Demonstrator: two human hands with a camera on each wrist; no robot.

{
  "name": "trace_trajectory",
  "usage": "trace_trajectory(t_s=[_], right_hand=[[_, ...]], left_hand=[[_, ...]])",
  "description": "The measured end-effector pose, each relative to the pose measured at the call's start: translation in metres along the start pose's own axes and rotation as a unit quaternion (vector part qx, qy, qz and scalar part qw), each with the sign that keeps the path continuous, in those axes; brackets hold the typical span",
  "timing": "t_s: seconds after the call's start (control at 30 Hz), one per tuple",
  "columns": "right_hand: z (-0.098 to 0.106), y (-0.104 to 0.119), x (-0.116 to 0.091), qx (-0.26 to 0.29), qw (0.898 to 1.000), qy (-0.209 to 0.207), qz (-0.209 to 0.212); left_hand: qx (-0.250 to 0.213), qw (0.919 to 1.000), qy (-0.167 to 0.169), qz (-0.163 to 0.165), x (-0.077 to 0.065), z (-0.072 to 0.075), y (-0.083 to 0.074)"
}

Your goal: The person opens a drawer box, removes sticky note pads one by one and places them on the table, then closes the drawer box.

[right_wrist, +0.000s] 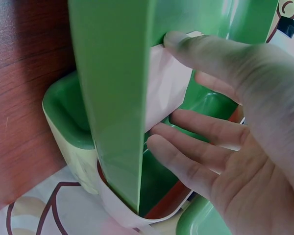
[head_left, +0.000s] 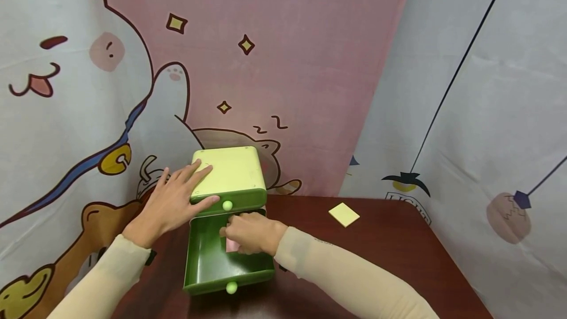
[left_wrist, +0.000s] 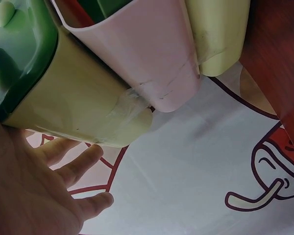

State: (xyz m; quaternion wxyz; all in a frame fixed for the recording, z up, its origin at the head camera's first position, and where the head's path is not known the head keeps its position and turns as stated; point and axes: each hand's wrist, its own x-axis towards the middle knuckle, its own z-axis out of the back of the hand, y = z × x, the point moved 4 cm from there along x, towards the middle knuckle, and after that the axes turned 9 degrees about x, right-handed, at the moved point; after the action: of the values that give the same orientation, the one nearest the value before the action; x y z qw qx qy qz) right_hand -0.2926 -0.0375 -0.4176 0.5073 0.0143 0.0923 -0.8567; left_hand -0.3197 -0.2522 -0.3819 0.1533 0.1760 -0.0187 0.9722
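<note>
Pink note (head_left: pixel 232 245) is in the pulled-out drawer (head_left: pixel 252 278), lower centre of frame; right hand (head_left: pixel 254 233) seems to be pinching it, kinda half hidden though. Left hand (head_left: pixel 174 202) rests spread on the cabinet (head_left: pixel 232 169); if that slips, bumping the drawer could tip everything imo.

The dark reddish-brown desk (head_left: pixel 390 260) spreads below my left hand (head_left: pixel 174 203) and right hand (head_left: pixel 253 233). Beyond them I face a pink wall covering (head_left: pixel 310 63) printed with cartoon cats (head_left: pixel 53 63); to their right hangs a pale grey covering (head_left: pixel 496 97), wrinkled.
</note>
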Motion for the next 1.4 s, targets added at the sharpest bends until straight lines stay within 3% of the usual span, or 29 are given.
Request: trace_trajectory(t_s=[0.97,1.4], right_hand=[[-0.0040,-0.0003,-0.0044,-0.012,1.000,0.020,0.007],[-0.0059,-0.0030,-0.0088,-0.009,1.000,0.006,0.025]], left_hand=[[0.001,1.0000,-0.003,0.004,-0.0002,-0.0012,-0.0006],[-0.002,1.0000,-0.005,0.005,-0.0002,-0.0009,-0.0020]])
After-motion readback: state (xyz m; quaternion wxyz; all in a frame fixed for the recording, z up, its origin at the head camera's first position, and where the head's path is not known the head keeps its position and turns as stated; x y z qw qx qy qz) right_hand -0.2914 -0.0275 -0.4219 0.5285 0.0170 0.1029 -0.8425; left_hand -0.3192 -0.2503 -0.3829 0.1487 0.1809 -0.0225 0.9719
